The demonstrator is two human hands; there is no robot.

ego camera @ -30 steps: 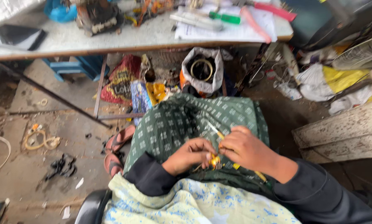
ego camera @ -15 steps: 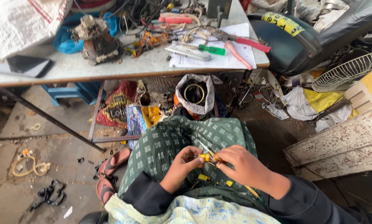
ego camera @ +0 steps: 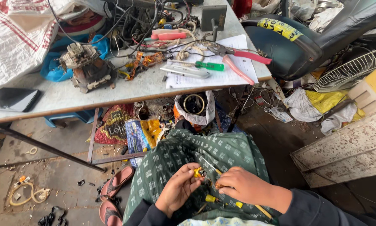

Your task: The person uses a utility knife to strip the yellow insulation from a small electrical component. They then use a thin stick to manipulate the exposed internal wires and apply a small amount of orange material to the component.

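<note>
Head view, lower centre of frame: left hand (ego camera: 177, 190) pinches a small yellow plastic connector cap (ego camera: 198, 172) between fingertips, closed on it. Right hand (ego camera: 243, 186), just right of it, fingers curled shut on thin wire ends (ego camera: 218, 184). Wires run up-left toward the cap; hands nearly touching over the green patterned cloth lap (ego camera: 204, 152). Loose yellow caps (ego camera: 210, 198) lie below.

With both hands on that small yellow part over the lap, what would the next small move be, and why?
Probably bring the wire end in the right hand into the yellow connector pinched by the left hand. The two hands sit close together over the green cloth, fingertips almost meeting, and more yellow pieces lie loose below.
</note>
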